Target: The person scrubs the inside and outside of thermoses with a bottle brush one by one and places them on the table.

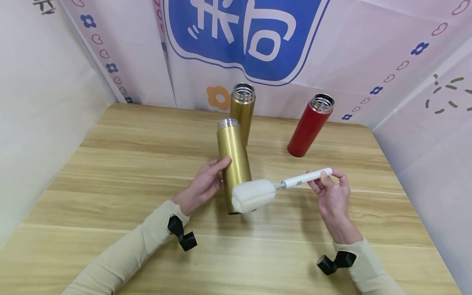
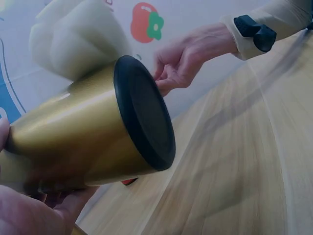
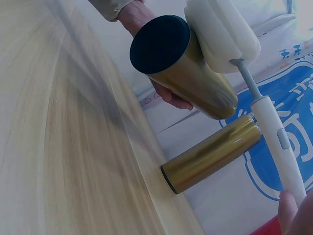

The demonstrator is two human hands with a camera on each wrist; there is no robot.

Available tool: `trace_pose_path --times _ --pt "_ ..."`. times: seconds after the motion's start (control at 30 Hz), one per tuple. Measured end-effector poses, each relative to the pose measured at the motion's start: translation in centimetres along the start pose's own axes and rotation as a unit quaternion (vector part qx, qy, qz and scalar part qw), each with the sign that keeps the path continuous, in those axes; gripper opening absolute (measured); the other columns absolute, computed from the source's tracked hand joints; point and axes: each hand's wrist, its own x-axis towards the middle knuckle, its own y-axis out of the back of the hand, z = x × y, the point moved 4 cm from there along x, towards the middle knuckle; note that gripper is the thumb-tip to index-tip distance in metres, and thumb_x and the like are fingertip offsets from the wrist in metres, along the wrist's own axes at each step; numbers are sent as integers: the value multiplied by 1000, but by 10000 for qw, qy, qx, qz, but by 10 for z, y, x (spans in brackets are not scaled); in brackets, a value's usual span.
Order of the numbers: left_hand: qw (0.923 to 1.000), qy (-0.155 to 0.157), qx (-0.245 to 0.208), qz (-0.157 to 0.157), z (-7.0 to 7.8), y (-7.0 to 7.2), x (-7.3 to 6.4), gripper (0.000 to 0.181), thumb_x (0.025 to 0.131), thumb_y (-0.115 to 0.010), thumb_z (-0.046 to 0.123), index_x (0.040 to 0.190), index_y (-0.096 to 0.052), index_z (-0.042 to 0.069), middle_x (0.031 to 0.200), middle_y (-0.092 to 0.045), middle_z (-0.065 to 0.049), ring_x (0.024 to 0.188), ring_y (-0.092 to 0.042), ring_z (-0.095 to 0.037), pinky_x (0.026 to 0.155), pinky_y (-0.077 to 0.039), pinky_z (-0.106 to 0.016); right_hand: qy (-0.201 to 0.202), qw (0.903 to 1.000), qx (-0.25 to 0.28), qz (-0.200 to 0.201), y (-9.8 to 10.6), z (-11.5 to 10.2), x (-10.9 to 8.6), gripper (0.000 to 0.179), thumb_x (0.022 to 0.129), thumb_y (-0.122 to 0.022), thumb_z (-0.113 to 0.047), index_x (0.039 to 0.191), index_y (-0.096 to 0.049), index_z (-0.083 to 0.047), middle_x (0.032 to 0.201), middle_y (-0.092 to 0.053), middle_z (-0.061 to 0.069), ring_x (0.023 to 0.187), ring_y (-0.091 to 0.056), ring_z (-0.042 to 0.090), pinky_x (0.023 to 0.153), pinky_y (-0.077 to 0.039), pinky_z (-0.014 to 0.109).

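My left hand grips a gold thermos flask round its middle, tilted and raised over the table, its steel neck uncapped and its black base toward me. Between thumb and fingers, my right hand pinches the white handle of a bottle brush. The brush's white sponge head points left and overlaps the lower part of the flask in the head view. In the right wrist view the sponge lies right beside the flask's side.
Behind the held flask stands a second gold flask, its mouth uncovered. An uncapped red flask stands farther right. The wooden table meets a printed cloth backdrop at its back edge, with white cloth on both sides.
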Motion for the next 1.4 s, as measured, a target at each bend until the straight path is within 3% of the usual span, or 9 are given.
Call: trace_pose_path --times 0.3,0.57,1.07,1.4 --pt "9992 -86 304 -263 -1 -5 -2 76 85 -69 36 139 -35 -6 111 -58 -3 96 -59 -13 88 -50 -32 392 9991 108 147 -8 -1 10 16 93 -47 6 97 -37 -6 75 -60 10 69 -71 23 68 -59 31" --pt "9982 -130 402 -436 -2 -9 -5 61 93 -58 27 135 -35 -11 104 -53 2 89 -55 -10 79 -49 -25 562 9970 333 414 -21 -4 24 18 92 -48 8 94 -36 -6 83 -52 10 64 -69 21 66 -59 30" --pt "9942 -64 678 -830 -4 -10 -6 54 92 -59 24 134 -41 -6 111 -60 -2 98 -60 -15 91 -50 -35 686 9899 801 951 -34 -9 42 19 92 -49 6 92 -35 -6 92 -49 13 62 -68 23 66 -59 30" --pt "9938 -71 688 -866 -3 -12 -6 51 92 -48 21 136 -32 0 108 -59 -3 94 -61 -15 85 -51 -33 779 9868 1038 973 -41 -15 48 20 93 -49 5 95 -33 -8 97 -46 13 64 -65 22 67 -59 31"
